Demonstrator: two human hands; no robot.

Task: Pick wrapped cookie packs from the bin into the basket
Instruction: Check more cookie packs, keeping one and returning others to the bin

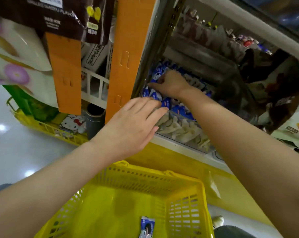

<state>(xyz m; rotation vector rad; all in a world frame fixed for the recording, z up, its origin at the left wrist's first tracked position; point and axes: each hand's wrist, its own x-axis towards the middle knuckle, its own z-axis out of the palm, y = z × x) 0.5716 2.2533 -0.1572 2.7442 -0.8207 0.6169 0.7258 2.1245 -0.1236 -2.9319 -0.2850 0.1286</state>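
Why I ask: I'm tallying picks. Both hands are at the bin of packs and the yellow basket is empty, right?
Not quite: the head view shows one pack lying in the basket. The rest holds: both the left hand and right hand are at the bin.

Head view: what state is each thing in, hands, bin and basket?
Bin, heaped with cookie packs.
Left hand, open, fingertips on the packs at the front edge.
Right hand, fingers curled round cookie packs.
Basket, one pack lying on its floor.
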